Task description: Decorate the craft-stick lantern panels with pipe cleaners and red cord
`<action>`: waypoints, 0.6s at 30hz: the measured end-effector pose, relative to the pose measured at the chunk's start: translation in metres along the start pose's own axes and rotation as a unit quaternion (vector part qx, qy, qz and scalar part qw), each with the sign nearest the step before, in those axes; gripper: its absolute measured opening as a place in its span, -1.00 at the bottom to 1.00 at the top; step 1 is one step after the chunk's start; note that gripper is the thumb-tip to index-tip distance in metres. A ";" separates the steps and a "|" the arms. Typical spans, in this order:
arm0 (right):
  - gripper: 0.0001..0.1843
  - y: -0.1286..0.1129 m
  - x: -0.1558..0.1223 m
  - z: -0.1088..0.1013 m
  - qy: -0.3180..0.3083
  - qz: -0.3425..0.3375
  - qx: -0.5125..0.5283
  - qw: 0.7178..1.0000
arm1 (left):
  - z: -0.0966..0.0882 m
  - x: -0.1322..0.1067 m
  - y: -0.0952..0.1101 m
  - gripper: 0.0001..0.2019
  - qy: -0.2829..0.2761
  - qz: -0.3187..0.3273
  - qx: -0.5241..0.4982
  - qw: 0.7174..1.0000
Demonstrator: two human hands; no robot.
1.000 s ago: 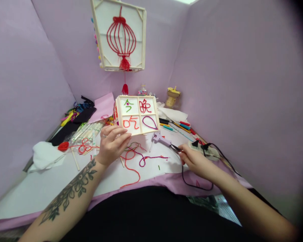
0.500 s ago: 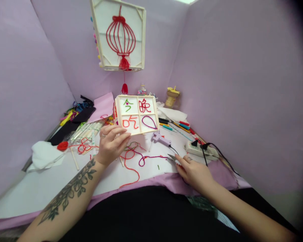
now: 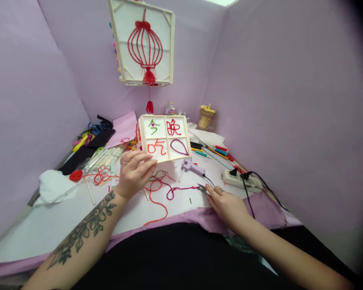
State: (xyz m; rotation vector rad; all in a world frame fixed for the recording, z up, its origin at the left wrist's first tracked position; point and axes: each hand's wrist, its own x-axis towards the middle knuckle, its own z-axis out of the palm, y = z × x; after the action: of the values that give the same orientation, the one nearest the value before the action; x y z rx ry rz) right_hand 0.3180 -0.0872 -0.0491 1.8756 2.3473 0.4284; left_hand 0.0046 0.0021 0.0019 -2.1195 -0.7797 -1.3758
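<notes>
My left hand (image 3: pixel 134 173) grips the lower left corner of a wooden four-pane frame (image 3: pixel 164 138), holding it upright; its white panes carry yarn characters in green, red and purple. My right hand (image 3: pixel 225 205) rests low on the table with fingers curled round small metal snips (image 3: pixel 203 187), whose tips point left toward loose purple and red yarn (image 3: pixel 169 191) lying on the white sheet. A lilac glue gun (image 3: pixel 192 166) lies just beyond the snips.
A framed red lantern panel (image 3: pixel 145 42) hangs on the back wall. Pens and markers (image 3: pixel 213 151) lie at back right beside a power strip (image 3: pixel 240 180) with black cables. Wooden sticks (image 3: pixel 105 159), white cloth (image 3: pixel 53 185) and dark scraps crowd the left.
My right hand has drawn back from the power strip toward the table's front and shifted left with the snips. The left hand and the frame have stayed put.
</notes>
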 end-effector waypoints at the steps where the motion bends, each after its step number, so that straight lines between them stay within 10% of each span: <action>1: -0.54 -0.001 0.001 -0.002 -0.010 -0.004 -0.002 1.000 | 0.000 0.000 0.000 -0.71 -0.001 0.000 0.001 1.000; 18: -0.61 -0.007 0.011 -0.015 -0.076 0.017 0.024 0.997 | 0.000 0.000 0.001 -0.73 0.002 0.001 -0.002 1.000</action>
State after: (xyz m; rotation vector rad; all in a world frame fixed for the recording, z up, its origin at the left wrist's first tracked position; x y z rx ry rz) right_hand 0.3047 -0.0802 -0.0361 1.8988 2.2493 0.2238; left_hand 0.0053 0.0020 0.0016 -2.1200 -0.7733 -1.3813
